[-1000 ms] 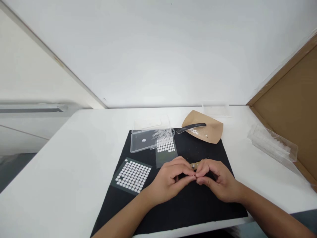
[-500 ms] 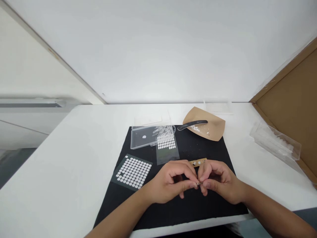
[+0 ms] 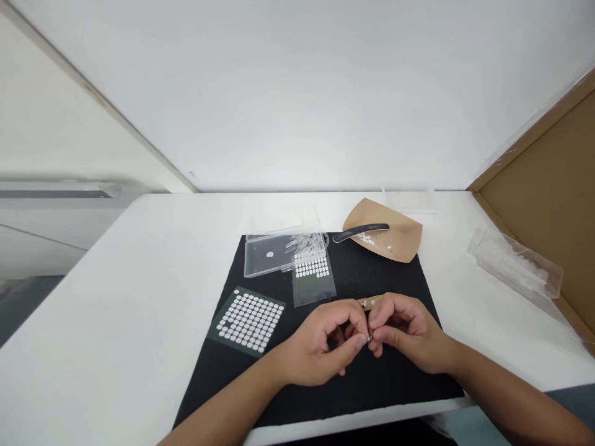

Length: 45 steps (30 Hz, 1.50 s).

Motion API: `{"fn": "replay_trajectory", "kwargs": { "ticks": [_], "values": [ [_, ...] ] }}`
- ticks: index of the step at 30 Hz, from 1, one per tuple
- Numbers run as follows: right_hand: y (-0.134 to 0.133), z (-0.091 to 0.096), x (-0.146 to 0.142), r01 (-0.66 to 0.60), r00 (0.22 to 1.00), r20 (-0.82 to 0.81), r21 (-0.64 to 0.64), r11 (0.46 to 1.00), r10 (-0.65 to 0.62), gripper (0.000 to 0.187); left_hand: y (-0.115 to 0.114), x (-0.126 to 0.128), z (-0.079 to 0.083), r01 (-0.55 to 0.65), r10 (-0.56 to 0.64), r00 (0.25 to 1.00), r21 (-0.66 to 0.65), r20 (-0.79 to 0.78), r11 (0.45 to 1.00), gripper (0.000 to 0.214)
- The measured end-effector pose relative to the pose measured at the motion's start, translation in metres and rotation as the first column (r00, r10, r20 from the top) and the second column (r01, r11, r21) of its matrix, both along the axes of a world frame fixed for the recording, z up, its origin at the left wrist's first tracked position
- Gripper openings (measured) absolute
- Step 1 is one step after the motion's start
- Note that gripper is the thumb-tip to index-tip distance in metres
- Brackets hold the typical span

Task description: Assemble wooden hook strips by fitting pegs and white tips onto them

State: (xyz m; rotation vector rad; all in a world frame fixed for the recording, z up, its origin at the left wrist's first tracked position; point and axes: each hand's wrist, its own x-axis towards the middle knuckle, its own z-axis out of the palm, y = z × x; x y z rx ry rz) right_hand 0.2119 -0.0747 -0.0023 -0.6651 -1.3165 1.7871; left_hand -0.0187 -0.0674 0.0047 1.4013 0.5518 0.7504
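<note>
Over the black mat (image 3: 325,402), my left hand (image 3: 320,344) pinches a tiny shiny metallic piece (image 3: 369,339) between thumb and index finger. Its exact kind is too small to tell. My right hand (image 3: 411,337) is closed close beside it, thumb and fingertips drawn together at the same spot; whether it also grips the piece I cannot make out. Just behind the fingertips lies a narrow tan strip (image 3: 367,304) with small white dots and shiny bits on it, partly covered by my right hand.
Left on the mat is a sheet of white oval stickers (image 3: 251,322). Farther back lie a second sticker sheet (image 3: 312,285), a clear plastic case (image 3: 264,263) with nail-tip-like pieces, and brown paper (image 3: 404,238) bearing a dark nail file (image 3: 360,231). A clear box (image 3: 515,266) stands right.
Both hands have shifted slightly to the left, and the right fingertips have moved up a little around the tiny piece. The tan strip is covered more at its right end.
</note>
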Motion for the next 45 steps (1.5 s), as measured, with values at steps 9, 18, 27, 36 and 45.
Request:
{"fn": "replay_trajectory", "kwargs": {
  "ticks": [9,18,27,36,45],
  "values": [
    [0.002,0.001,0.002,0.024,0.999,0.032,0.002,1.000,-0.024,0.011,0.003,-0.003,-0.001,0.008,-0.008,1.000,-0.021,0.020,1.000,0.015],
    [0.001,0.002,0.002,0.033,0.995,0.093,0.140,0.990,-0.046,0.008,0.007,-0.001,0.002,-0.028,0.029,1.000,0.028,-0.012,0.999,0.017],
    [0.003,0.003,0.004,0.013,0.977,0.196,0.341,0.940,-0.084,0.007,0.007,-0.005,0.004,-0.004,0.004,1.000,0.131,0.003,0.991,0.016],
    [0.008,-0.001,0.003,-0.059,0.861,0.382,0.729,0.682,-0.335,0.006,0.006,-0.006,0.001,-0.020,0.026,0.998,0.117,-0.053,0.993,0.024],
    [0.011,0.004,0.006,-0.191,0.821,0.386,0.879,0.436,-0.420,0.018,0.005,-0.001,0.000,-0.063,0.075,0.991,0.105,-0.113,0.993,0.027]
  ]
}}
